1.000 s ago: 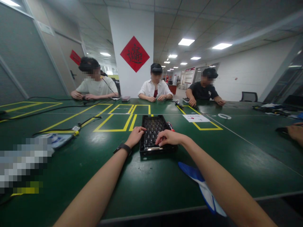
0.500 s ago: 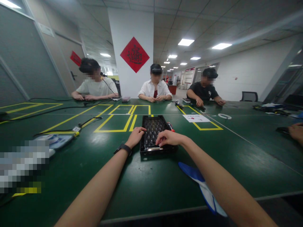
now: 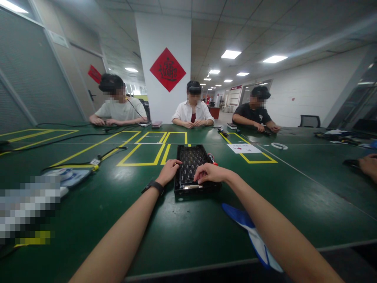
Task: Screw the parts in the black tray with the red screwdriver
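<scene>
A black rectangular tray [image 3: 203,152] lies on the green table in front of me, with rows of small shiny pieces [image 3: 188,167] on its dark inner surface. My left hand [image 3: 170,171] grips the tray's left rim, fingertips bent over the edge. Over the tray's near right part is my right hand [image 3: 208,173], its fingers bent and pinched together. Whatever is between those fingertips is too small or hidden to make out. A pale, shiny strip [image 3: 190,187] runs along the tray's near end, just below my right fingertips. A red and black object [image 3: 212,158] lies against the tray's right side, partly hidden.
Blue and white cloth [image 3: 240,214] lies under my right forearm. A white sheet [image 3: 244,148], a white ring [image 3: 279,146] and a dark tool [image 3: 223,131] are farther off. Cables and a plastic bag [image 3: 69,175] are at left. Three people sit opposite; another person's hand [image 3: 369,163] shows at right.
My hands and the tray stay nearly in place; my right fingers shift very slightly. The person at the far right has drawn a hand closer to the other.
</scene>
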Available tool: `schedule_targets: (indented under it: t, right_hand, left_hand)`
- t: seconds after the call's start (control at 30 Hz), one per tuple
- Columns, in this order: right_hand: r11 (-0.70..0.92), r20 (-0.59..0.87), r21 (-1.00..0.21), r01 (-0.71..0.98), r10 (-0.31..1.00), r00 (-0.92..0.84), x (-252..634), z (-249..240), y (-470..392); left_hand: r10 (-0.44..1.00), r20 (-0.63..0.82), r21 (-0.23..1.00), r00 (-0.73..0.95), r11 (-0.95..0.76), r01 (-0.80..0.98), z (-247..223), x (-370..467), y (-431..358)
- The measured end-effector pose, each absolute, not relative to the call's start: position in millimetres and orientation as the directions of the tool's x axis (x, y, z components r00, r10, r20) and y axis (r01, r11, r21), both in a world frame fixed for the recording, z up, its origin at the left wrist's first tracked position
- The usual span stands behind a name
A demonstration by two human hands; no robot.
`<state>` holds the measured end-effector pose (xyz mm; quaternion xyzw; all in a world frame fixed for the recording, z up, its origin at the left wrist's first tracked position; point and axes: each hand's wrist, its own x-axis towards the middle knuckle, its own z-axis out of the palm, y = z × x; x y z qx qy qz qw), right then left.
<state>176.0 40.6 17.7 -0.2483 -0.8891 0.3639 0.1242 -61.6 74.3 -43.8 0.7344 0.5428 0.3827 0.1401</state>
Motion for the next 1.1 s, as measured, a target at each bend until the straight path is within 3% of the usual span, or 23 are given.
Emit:
schedule_targets:
  t: [1.1]
  right_hand:
    - [0.609, 0.026, -0.707, 0.359, 0.529, -0.848, 174.9, 15.6, 41.6]
  left_hand:
    - [0.899, 0.418, 0.611, 0.129, -0.383, 0.693, -43.5, -62.1, 73.8]
